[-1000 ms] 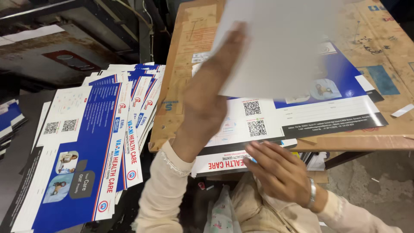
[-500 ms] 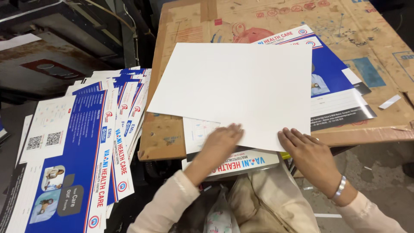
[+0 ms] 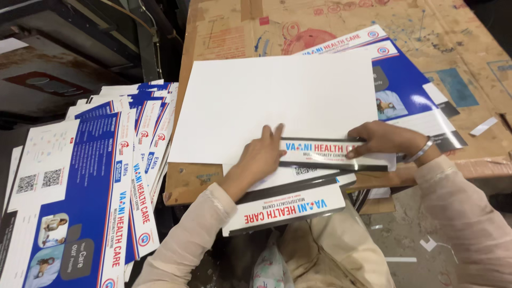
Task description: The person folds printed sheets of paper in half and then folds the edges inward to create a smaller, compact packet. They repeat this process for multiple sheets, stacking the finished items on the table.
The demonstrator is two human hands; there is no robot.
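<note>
head view, the only one: white sheet (image 3: 277,101) lies blank side up on a cardboard-covered table (image 3: 458,42), its near edge turned up and over into a narrow printed flap (image 3: 333,153) that shows white, blue and red with a black border. left hand (image 3: 260,160) lies flat on the sheet at about seven o'clock from its middle, fingers together and stretched toward one o'clock, the fingertips touching the left end of the flap; it presses down and grips nothing. right hand (image 3: 380,140) comes in from three o'clock, fingers bent and resting on the right end of the flap, pressing it down; whether the thumb is tucked beneath cannot be told. a metal bangle (image 3: 418,152) sits on the right wrist, and both arms wear pale sleeves (image 3: 186,242). under the sheet, toward two o'clock, a blue and white printed sheet (image 3: 405,80) sticks out on the table. beneath the flap, toward six o'clock, more printed sheets (image 3: 290,209) hang over the table's near edge. off at nine o'clock, well apart from the hands, a fanned stack of printed sheets (image 3: 96,181) lies on a lower dark surface. pale paper scraps (image 3: 429,244) lie on the floor at four o'clock.
</note>
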